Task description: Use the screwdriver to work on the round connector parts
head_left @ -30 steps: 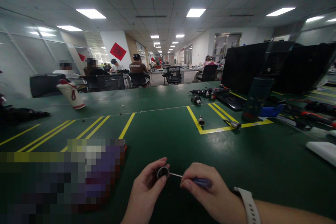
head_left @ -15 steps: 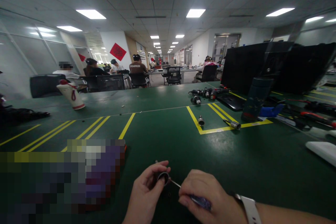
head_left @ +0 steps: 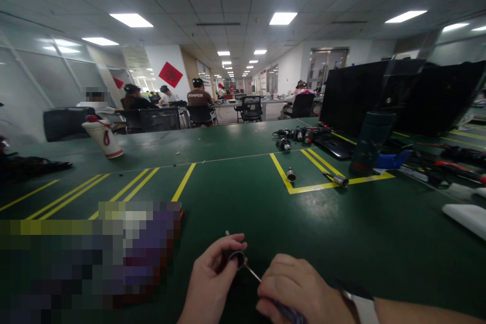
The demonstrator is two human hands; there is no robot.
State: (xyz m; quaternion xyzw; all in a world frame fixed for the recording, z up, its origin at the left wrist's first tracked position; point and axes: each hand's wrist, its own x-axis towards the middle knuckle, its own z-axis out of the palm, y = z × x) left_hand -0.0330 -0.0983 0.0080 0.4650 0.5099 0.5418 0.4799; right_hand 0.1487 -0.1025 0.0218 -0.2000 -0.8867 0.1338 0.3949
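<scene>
My left hand (head_left: pixel 213 274) is closed around a round metal connector (head_left: pixel 238 256), its hollow, ring-like end facing me between thumb and fingers. Part of that connector is hidden by the fingers. In my right hand (head_left: pixel 299 286), which wears a wristwatch, is a screwdriver (head_left: pixel 289 312) with a purplish handle. Its thin shaft reaches left to the connector's edge; whether the tip sits in a screw is too small to tell. Both hands are above the green table (head_left: pixel 243 200), close to its near side.
Two metal connectors (head_left: pixel 290 174) (head_left: pixel 340 180) lie by the yellow tape at right. Behind them are cabled connectors (head_left: pixel 284 143), a dark bottle (head_left: pixel 372 144) and monitors (head_left: pixel 353 96). A paper cup (head_left: pixel 105 136) stands far left; a pixelated area covers the near left. Several people sit beyond.
My right hand has dropped slightly, and the screwdriver now slopes more steeply, its handle lower. My left hand and the connector are almost unmoved.
</scene>
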